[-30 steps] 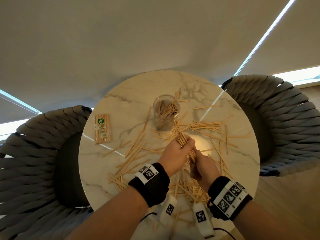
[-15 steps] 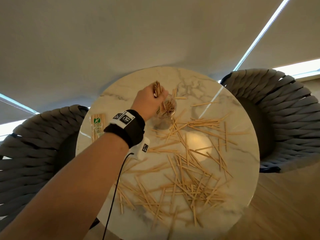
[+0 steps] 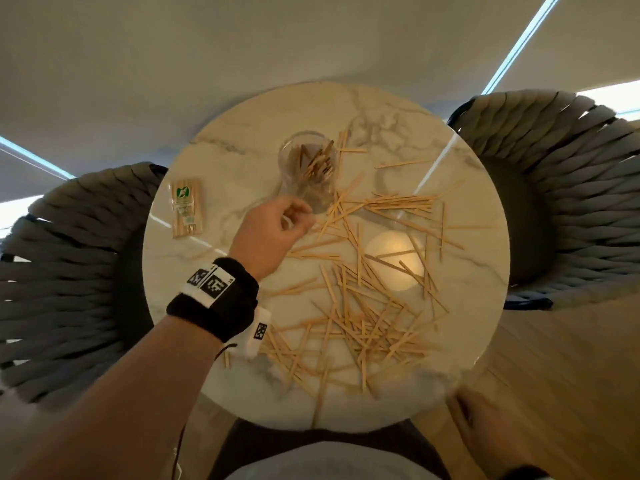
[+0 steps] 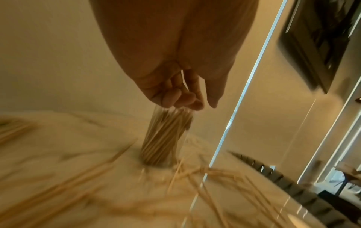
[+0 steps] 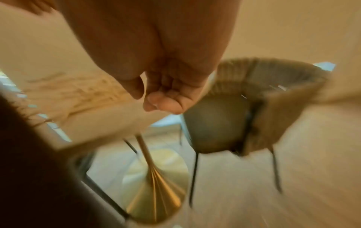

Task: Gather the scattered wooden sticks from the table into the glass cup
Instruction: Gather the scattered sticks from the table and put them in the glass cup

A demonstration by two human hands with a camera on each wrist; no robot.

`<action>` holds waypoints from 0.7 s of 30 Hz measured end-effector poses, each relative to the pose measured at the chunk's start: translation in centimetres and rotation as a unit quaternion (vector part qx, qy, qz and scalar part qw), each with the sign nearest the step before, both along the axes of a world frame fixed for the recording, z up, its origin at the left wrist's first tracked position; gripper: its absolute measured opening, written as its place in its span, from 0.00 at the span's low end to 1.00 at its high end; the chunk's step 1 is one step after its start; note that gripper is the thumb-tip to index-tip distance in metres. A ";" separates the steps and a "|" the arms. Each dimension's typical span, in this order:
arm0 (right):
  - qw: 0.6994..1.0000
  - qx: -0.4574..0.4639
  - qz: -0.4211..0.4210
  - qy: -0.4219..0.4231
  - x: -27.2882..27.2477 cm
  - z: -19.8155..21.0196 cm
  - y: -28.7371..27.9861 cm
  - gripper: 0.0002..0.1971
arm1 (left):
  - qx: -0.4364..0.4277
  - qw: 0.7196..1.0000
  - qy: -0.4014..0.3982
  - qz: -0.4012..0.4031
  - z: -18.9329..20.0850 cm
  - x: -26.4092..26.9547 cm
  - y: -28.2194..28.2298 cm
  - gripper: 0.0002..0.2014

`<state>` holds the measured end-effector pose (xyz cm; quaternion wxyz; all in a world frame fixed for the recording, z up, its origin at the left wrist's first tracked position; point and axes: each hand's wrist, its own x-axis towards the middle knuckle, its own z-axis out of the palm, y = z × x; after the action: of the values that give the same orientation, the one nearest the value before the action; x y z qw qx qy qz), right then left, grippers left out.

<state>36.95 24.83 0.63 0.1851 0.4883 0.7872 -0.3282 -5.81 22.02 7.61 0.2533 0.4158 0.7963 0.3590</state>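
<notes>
A clear glass cup [image 3: 308, 174] stands at the far middle of the round marble table [image 3: 242, 161], with a bunch of wooden sticks upright inside it. Many more sticks [image 3: 363, 323] lie scattered over the middle and near half. My left hand [image 3: 294, 220] hovers just in front of the cup, its fingers loosely curled and holding nothing. The left wrist view shows those fingertips [image 4: 187, 103] right before the cup [image 4: 166, 138]. My right hand [image 3: 481, 420] hangs off the near right edge, below the tabletop. In the blurred right wrist view, it [image 5: 148, 98] is loosely curled and empty.
A sealed packet of sticks [image 3: 187, 207] lies on the table's left side. Grey woven chairs stand left [image 3: 69, 271] and right [image 3: 571, 185] of the table. The table's gold pedestal [image 5: 156, 177] rises from the wooden floor.
Both hands gripped a stick bundle mid-table; the left carried it to the cup, let it go and drew back empty. The right hand dropped below the table's near edge.
</notes>
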 end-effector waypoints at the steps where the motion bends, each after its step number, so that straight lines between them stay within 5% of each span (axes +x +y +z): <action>1: 0.999 -0.008 0.046 -0.008 -2.6 0.1 1.0 0.08 | -0.035 0.999 -0.006 -0.015 -1.1 1.1 -1.5 0.06; 3: 0.992 0.013 0.124 0.033 -6.2 -1.0 3.1 0.12 | -0.114 0.992 -0.014 -0.051 -3.9 2.9 -4.5 0.07; 5: 0.980 0.040 0.196 0.023 -8.8 -2.7 3.8 0.31 | -0.205 0.976 -0.009 -0.076 -6.7 4.2 -7.4 0.10; 8: 0.950 0.076 0.303 -0.017 -12.1 -4.1 4.0 0.50 | -0.323 0.941 0.048 -0.087 -9.6 5.2 -11.3 0.28; 10: 0.938 0.100 0.332 -0.012 -13.7 -4.4 3.9 0.46 | -0.365 0.920 0.093 -0.110 -10.6 5.3 -13.5 0.41; 13: 0.946 0.096 0.309 0.007 -15.2 -4.4 3.7 0.33 | -0.352 0.915 0.135 -0.146 -11.8 4.5 -15.6 0.44; 17: 0.960 0.089 0.266 0.011 -16.6 -4.4 3.1 0.32 | -0.282 0.924 0.161 -0.203 -12.7 2.5 -16.1 0.31; 21: 0.981 0.062 0.183 0.012 -17.3 -4.6 2.5 0.28 | -0.246 0.897 0.225 -0.289 -12.5 0.7 -14.8 0.17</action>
<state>19.64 27.30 -3.94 0.2024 0.3427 0.8840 -0.2452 -5.15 7.25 -4.86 0.2547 0.6216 0.7397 -0.0406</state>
